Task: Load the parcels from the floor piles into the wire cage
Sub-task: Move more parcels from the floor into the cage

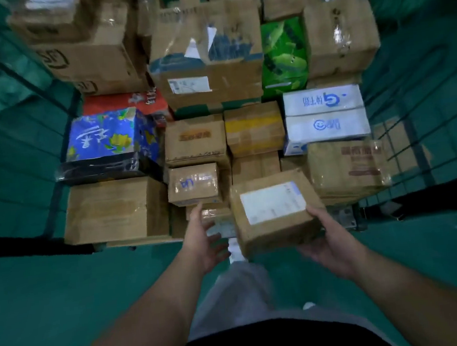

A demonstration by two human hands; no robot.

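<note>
My right hand grips a small brown cardboard parcel with a white label on top, held at the front opening of the wire cage. The parcel hangs just above the lowest front boxes. My left hand is beside the parcel's left edge, fingers spread, not clearly touching it. Inside the cage, many parcels are stacked: a blue patterned box at left, white boxes at right, a green box behind.
A large brown carton fills the cage's front left. A taped carton sits at front right, small cartons in the middle. Tall cartons are stacked at the back. Green floor lies around me.
</note>
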